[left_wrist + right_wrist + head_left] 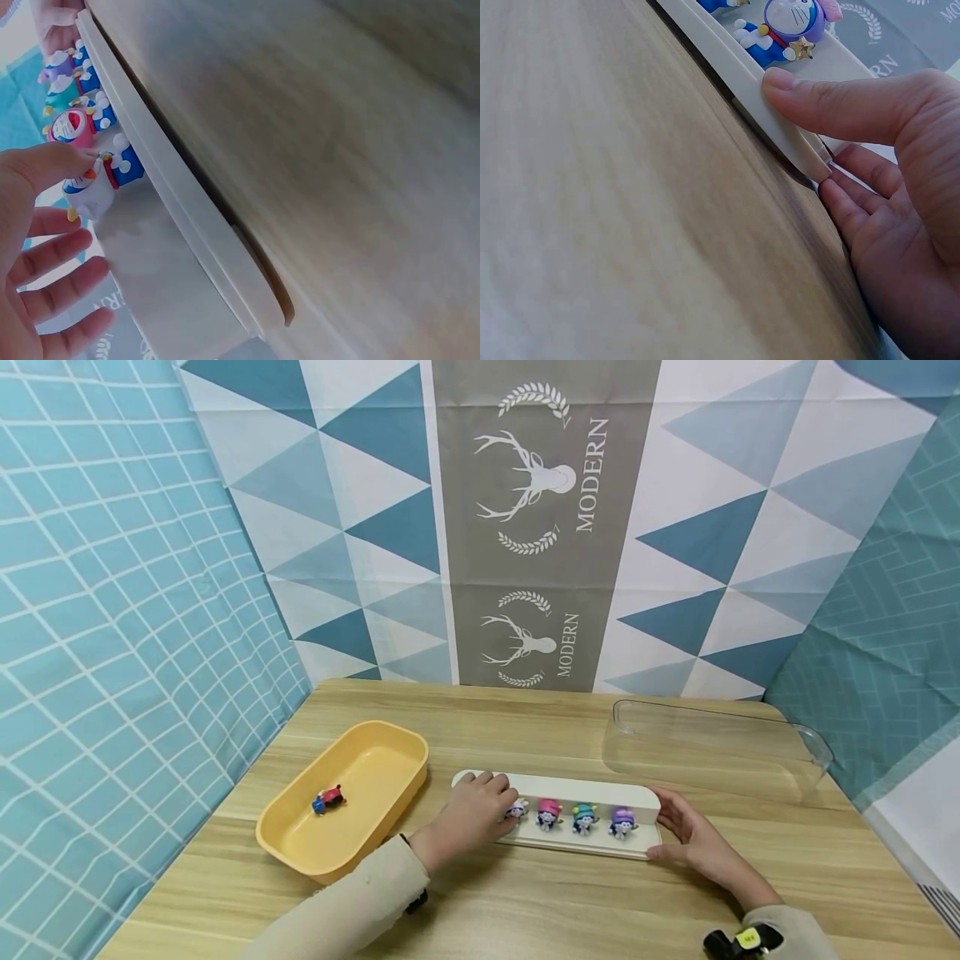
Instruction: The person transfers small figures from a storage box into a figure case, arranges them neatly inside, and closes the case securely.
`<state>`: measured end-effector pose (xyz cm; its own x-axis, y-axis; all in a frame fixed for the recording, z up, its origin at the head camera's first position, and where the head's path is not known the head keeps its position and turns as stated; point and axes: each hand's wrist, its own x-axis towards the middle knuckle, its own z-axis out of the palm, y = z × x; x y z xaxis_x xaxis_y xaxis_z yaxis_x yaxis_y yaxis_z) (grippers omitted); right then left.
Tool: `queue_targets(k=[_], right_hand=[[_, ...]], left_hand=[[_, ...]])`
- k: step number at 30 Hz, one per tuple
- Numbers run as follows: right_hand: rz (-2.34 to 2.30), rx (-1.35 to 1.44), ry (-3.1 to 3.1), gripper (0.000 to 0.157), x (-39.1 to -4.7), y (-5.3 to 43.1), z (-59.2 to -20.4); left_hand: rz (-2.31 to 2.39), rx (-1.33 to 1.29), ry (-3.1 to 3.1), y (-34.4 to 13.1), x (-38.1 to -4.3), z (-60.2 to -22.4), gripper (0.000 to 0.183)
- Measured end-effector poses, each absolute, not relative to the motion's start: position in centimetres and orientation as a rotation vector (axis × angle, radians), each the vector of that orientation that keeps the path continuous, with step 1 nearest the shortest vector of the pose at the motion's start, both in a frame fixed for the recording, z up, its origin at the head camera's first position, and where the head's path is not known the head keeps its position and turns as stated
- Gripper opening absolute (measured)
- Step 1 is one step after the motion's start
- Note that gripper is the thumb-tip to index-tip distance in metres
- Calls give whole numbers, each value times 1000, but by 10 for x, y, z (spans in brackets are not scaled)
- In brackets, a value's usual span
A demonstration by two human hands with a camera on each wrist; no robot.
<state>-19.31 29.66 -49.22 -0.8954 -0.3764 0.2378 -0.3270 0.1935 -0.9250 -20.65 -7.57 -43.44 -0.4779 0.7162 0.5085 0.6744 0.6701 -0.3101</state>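
A long white display stand (585, 787) with a raised back step lies across the middle of the table. My left hand (474, 810) reaches over its left part and pinches a white-hatted cartoon cat figurine (91, 196), thumb against its front. Beside that one, figurines in a pink hat (549, 810), a teal hat (584, 817) and a purple hat (622, 821) stand in a row. At the stand's right end, my right hand (697, 843) grips the corner. Its thumb (810, 97) lies on the front edge, and the other fingers are around the end and underneath.
To the left sits a yellow plastic basin (401, 799) with a small red and blue figurine (327, 799) lying in it. A clear plastic cover (712, 752) rests behind the stand at the right. Patterned sheets hang behind the wooden table (570, 902) and along its sides.
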Motion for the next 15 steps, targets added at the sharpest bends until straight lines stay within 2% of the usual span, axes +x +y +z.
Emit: queue_targets(k=[15], right_hand=[[-1843, -705, 2400, 96, -193, 297, -493]], left_hand=[[254, -1069, -2274, -77, -206, -427, 29]])
